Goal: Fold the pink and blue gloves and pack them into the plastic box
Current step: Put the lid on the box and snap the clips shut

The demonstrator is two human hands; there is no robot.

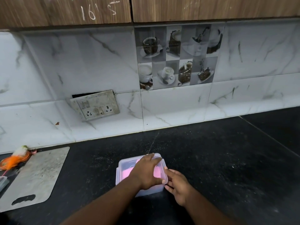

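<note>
head view: the only view, looking forward and down.
surface: a black speckled tabletop (211,159) runs along the wall, with a seam crossing its far right part.
room: white marble-look wall tiles (97,62) rise behind it, one panel (177,57) printed with cups and desserts. a grimy socket plate (95,105) hangs tilted, a dark gap above it. brown wood-grain cabinets (194,8) above carry chalk marks.
left edge: a grey chopping board (37,177) lies flat on the tabletop, and an orange and white bundle (14,159), blurred, lies at its far corner.
left hand (146,172): palm down across the top of the plastic box (125,166), fingers straight and reaching its far rim, gripping nothing.
right hand (177,185): low on the tabletop just right of the box, fingers stretched out and touching the box's right side near the rim, curled round nothing.
plastic box: translucent, rounded corners, standing on the tabletop near the front middle; whether a lid is on it cannot be told.
contents: the pink glove (128,172) shows through the plastic as a flat pink patch on both sides of the left hand. nothing else inside can be made out.
</note>
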